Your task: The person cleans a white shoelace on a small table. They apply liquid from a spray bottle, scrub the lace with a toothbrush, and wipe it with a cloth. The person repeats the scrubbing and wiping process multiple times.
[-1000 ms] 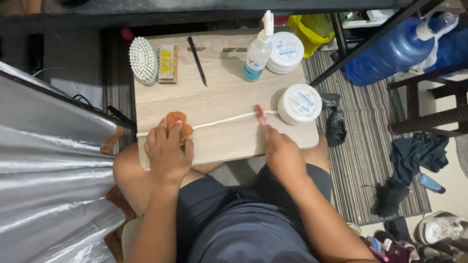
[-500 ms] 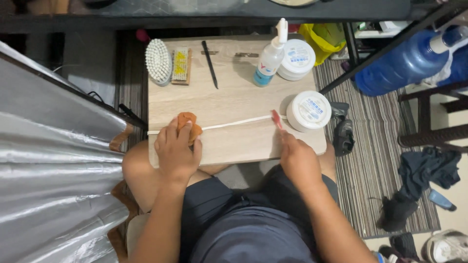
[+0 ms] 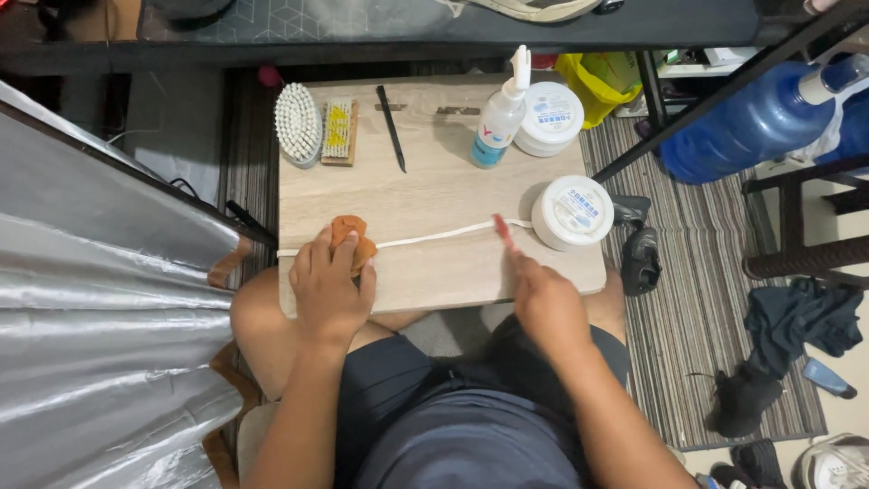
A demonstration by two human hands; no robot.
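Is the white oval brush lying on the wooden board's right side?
No, the white oval brush lies at the far left corner of the wooden board, beside a small yellow brush.

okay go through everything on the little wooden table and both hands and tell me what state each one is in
white lace: stretched flat across the table
left hand: pressing an orange cloth on the lace
right hand: holding a red-tipped tool at the lace
near jar: lidded
far jar: lidded
spray bottle: upright
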